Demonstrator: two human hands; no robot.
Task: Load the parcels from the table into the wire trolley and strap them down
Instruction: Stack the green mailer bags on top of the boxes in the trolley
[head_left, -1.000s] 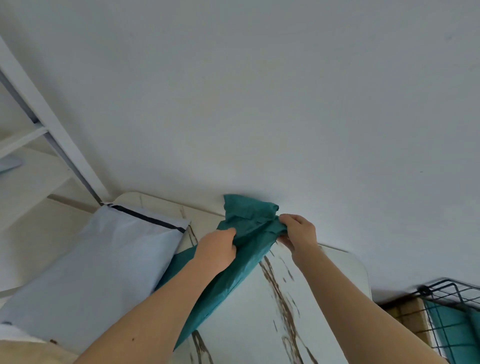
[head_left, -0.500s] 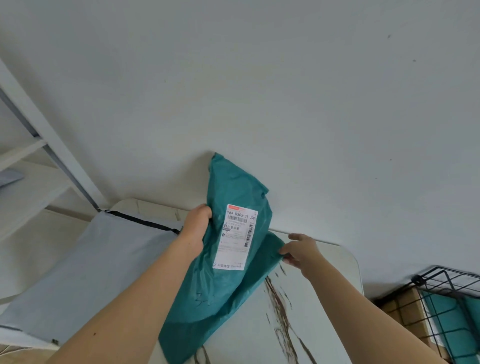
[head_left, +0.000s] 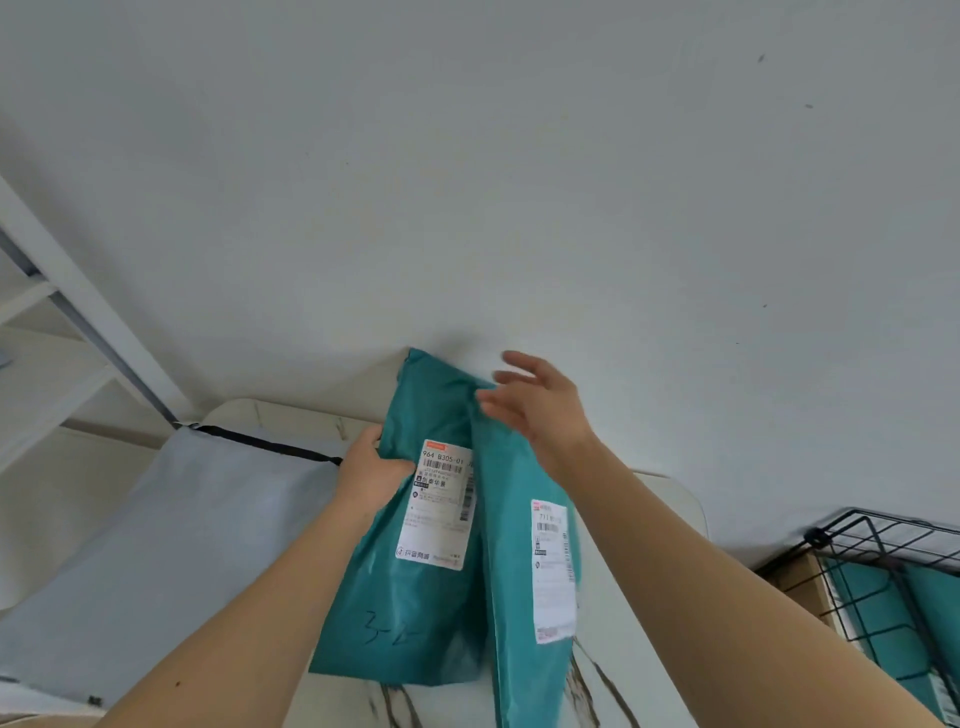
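Observation:
Two teal mailer parcels stand side by side above the marble table (head_left: 670, 504). The left teal parcel (head_left: 405, 613) has a white label and handwriting; my left hand (head_left: 371, 475) grips its upper left edge. A second teal parcel (head_left: 519, 623) with its own label leans against its right side. My right hand (head_left: 540, 405) hovers with spread fingers at the top of the second parcel, holding nothing. The black wire trolley (head_left: 883, 535) stands at the lower right with teal parcels inside.
A large pale grey mailer (head_left: 156, 545) with a black strip lies on the table's left half. White shelving (head_left: 78, 306) rises at the far left. A plain white wall fills the background. A cardboard box (head_left: 800, 582) sits by the trolley.
The parcels were lifted upright and a second labelled teal parcel now shows beside the first. My right hand let go of the lower edge and rose, fingers spread.

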